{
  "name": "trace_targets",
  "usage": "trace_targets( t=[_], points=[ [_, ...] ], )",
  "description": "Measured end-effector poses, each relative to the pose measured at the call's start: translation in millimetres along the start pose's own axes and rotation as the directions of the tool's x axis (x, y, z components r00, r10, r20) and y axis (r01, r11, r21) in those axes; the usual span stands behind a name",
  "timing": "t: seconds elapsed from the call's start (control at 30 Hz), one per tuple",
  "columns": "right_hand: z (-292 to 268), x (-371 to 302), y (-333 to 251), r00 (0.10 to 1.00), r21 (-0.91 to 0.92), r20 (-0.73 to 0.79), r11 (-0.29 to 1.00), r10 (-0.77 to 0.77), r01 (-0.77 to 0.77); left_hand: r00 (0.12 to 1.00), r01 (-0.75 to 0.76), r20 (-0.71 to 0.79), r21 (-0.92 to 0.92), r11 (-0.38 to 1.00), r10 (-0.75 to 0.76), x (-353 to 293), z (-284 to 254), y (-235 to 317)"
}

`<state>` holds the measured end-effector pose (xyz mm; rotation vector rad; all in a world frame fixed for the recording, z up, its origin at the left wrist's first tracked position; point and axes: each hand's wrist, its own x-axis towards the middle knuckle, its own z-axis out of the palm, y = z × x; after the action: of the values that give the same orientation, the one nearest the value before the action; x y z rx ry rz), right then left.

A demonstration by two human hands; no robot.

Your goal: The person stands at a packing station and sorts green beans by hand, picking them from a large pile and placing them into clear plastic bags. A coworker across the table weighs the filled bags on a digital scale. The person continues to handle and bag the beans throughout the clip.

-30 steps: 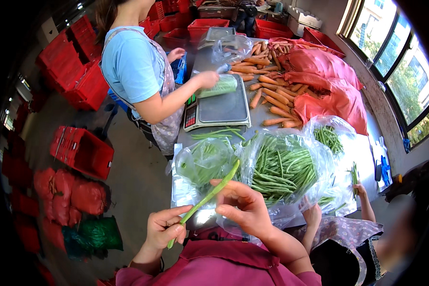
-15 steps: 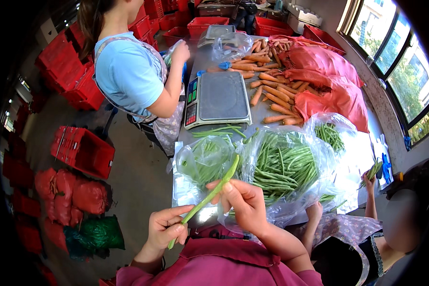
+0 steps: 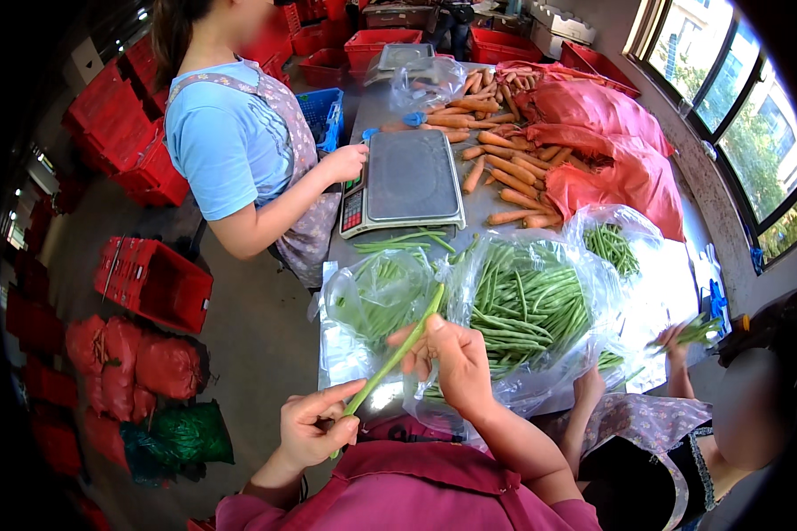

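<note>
A long green bean (image 3: 388,365) slants up to the right in front of my chest. My left hand (image 3: 310,427) holds its lower end between thumb and fingers. Higher up, my right hand (image 3: 456,361) pinches the same bean, with its tip sticking out above. Just beyond my hands lies a clear plastic bag of green beans (image 3: 383,296). To its right, a larger open bag (image 3: 531,305) is heaped with green beans. A few loose beans (image 3: 405,242) rest between the smaller bag and the scale (image 3: 413,181).
A co-worker's hand (image 3: 345,163) is at the scale's keypad. Another person at the right holds a bunch of beans (image 3: 700,329). Carrots (image 3: 515,173) spill from red mesh sacks (image 3: 615,177). Red crates (image 3: 155,281) and filled sacks (image 3: 155,358) stand on the floor at left.
My hands have barely shifted on the bean. The left co-worker has lowered a hand to the scale's keypad, uncovering a blue crate. The right person's bunch of beans has turned.
</note>
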<state>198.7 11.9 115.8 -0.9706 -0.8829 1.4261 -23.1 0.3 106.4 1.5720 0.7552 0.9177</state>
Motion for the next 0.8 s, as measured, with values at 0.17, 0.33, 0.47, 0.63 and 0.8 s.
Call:
trace_targets(
  t=[0.17,0.33,0.47,0.63,0.8],
  points=[
    [1,0,0,0.995,-0.135,-0.068,0.989,-0.075,0.065,1.0,-0.028,-0.007,0.101,0.994,0.029,1,2,-1],
    [-4,3,-1,0.999,-0.075,-0.033,0.997,0.002,-0.004,0.997,0.075,-0.006,-0.06,0.995,-0.075,3,4,1],
    [-5,4,2,1.0,-0.002,0.022,1.0,0.019,-0.019,0.979,0.192,-0.004,-0.312,0.931,-0.203,0,3,-3],
    [3,0,15,0.992,-0.088,0.055,0.989,-0.111,0.116,0.961,0.255,0.024,-0.465,0.848,-0.276,3,5,-4],
    [0,2,10,0.999,0.103,0.051,0.994,0.018,-0.024,0.933,0.311,0.053,-0.618,0.722,-0.357,1,4,-8]
  ],
)
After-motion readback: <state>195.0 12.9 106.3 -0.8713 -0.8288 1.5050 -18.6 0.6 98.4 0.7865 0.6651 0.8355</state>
